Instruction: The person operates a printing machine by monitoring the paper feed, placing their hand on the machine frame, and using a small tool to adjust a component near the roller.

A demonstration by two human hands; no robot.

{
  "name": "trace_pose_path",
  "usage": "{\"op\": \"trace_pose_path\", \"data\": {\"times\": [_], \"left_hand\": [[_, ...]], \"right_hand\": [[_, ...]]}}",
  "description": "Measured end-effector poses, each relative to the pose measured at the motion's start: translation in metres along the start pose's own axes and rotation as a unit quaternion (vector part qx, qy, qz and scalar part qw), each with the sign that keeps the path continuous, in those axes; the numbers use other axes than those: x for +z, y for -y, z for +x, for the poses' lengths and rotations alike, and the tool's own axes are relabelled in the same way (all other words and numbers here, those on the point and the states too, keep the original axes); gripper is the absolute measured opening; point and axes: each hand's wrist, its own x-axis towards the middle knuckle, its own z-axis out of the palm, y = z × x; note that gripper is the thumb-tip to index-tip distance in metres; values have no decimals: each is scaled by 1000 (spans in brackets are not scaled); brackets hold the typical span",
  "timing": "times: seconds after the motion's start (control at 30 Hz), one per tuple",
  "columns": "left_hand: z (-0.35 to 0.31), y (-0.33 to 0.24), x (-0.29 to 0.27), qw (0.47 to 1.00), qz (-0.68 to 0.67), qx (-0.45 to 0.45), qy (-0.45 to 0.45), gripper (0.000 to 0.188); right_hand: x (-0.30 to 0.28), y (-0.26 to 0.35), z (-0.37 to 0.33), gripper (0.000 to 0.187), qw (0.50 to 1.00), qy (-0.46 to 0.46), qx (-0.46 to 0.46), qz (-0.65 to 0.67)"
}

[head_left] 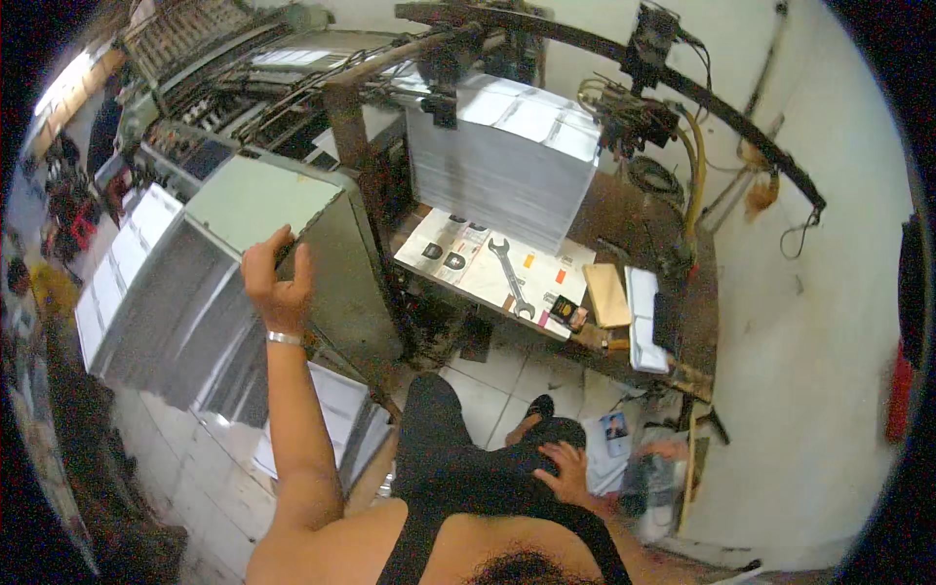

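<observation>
Hands well apart, neither gripping anything. Left hand (276,283) at the front edge of the green cabinet (263,200), left of centre; thumb and fingers spread. Contact with the edge: can't tell. Right hand (564,473) lies on the right thigh (556,434), fingers splayed.

Around it: big paper stack (185,331) just left of the cabinet, low stack (336,405) under the left forearm. Press (302,63) behind, with a rusty post (348,132) between cabinet and the tall stack (502,161) on the worktop (624,224). In front of that stack: printed sheet (448,234) with a wrench (512,278) lying across it, small black pack (563,310) by its corner, then tan block (606,295) and white bundle (643,322) to the right. Curved bar (736,109) overhangs the worktop; yellow hose (699,185) runs down its far right side.

Hard to see: far left is dark and blurred. Dark item (667,322) by the bundle unclear. Left palm faces away; right wrist partly hidden by the body. Low stack partly covered by the forearm. Fisheye rim cuts off the press.
</observation>
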Motion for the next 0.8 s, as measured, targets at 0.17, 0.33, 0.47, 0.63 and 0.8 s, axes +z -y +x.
{"op": "trace_pose_path", "data": {"times": [0.17, 0.33, 0.47, 0.63, 0.8], "left_hand": [[-4, 5, 4, 999, 9, -14, 37, 28], [-13, 12, 3, 997, -35, -60, 17, 27], [-16, 26, 12, 996, -26, -88, 0, 27], [-14, 14, 16, 991, -35, -123, -43, 31], [-15, 24, 10, 995, 95, -34, -20, 36]], "right_hand": [[0, 0, 11, 70, 1000, 21, 13, 16], [-7, 13, 16, 73, 998, 16, 43, 49], [-17, 12, 19, 71, 992, -4, 70, 105], [-21, 1, 25, 70, 992, -9, 53, 118], [-18, -13, 31, 68, 989, 7, 42, 145]]}}
